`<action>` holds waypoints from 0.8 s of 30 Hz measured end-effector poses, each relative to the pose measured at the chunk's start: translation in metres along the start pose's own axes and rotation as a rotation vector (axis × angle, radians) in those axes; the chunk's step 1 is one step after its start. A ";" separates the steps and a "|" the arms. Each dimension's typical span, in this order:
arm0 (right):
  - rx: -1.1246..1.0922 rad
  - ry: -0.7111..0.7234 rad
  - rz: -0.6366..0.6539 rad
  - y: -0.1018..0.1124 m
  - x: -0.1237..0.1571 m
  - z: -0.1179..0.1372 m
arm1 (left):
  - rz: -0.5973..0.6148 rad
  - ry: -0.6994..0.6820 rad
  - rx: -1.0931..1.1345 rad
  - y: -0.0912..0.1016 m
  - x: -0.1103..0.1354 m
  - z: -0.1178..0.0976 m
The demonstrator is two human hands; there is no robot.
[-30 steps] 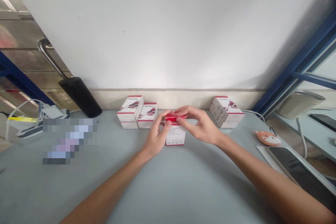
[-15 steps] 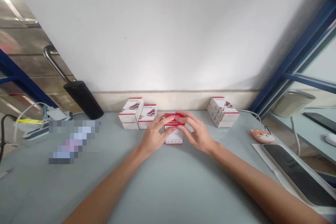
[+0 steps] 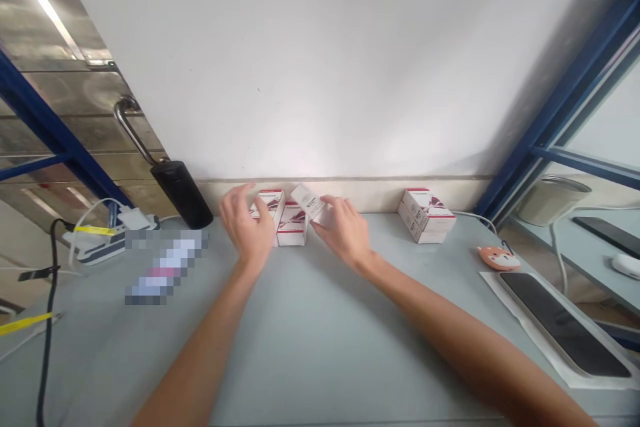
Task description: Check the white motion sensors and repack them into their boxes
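Note:
Tilted in the air above the table's back edge is a small white box (image 3: pixel 308 199), and my right hand (image 3: pixel 346 230) is shut on its right end. Below and left of it stand a white-and-red box (image 3: pixel 291 233) and, beside that, another white-and-red box (image 3: pixel 271 199), partly hidden by my left hand (image 3: pixel 249 223). That hand is raised at the left side of these boxes, its fingers curved and apart. Whether it touches a box I cannot tell.
Two stacked boxes (image 3: pixel 427 215) stand at the back right. A black cylinder (image 3: pixel 183 195) and a power strip (image 3: pixel 107 240) are at the left. An orange animal-shaped case (image 3: pixel 499 257) and a phone (image 3: pixel 563 323) lie at the right. A white wall (image 3: pixel 320 67) rises behind.
Both hands have left the middle of the table. My right hand has carried the box left and tilted it; my left hand has let go and moved left beside the other boxes.

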State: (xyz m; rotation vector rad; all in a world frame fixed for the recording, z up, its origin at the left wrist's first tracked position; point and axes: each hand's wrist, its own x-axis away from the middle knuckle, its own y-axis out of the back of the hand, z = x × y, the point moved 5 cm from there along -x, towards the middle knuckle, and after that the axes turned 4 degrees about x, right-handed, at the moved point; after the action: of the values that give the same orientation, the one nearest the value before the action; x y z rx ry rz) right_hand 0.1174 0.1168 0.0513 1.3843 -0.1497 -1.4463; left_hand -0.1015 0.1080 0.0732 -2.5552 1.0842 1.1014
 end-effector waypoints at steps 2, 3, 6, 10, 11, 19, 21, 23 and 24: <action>0.038 0.174 0.048 -0.020 -0.011 0.020 | -0.009 0.107 -0.030 0.009 -0.010 0.028; 0.031 0.239 0.073 -0.030 -0.014 0.028 | 0.023 0.156 -0.029 0.009 -0.012 0.043; 0.005 0.325 0.103 -0.058 -0.020 0.040 | 0.131 0.313 -0.031 0.002 -0.009 0.084; -0.007 0.298 0.081 -0.080 -0.024 0.045 | 0.190 0.428 -0.064 -0.007 -0.002 0.113; -0.010 0.290 0.080 -0.082 -0.025 0.046 | 0.192 0.437 -0.072 -0.008 -0.002 0.116; -0.037 0.229 0.076 -0.006 -0.016 0.004 | 0.068 0.210 -0.134 0.007 -0.009 0.082; 0.155 0.151 0.004 0.034 -0.004 -0.038 | -0.014 0.071 -0.150 0.011 -0.008 0.063; 0.361 -0.049 -0.112 0.073 0.012 -0.090 | -0.052 -0.048 -0.156 0.009 -0.003 0.044; 0.449 -0.159 -0.146 0.089 0.021 -0.115 | -0.052 -0.101 -0.152 0.006 0.002 0.034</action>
State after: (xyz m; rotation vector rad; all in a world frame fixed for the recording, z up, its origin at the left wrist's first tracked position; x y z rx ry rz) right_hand 0.2636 0.1276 0.0645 1.6630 -0.5106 -1.7144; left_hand -0.1240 0.1159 0.0481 -2.5914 0.9387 1.3320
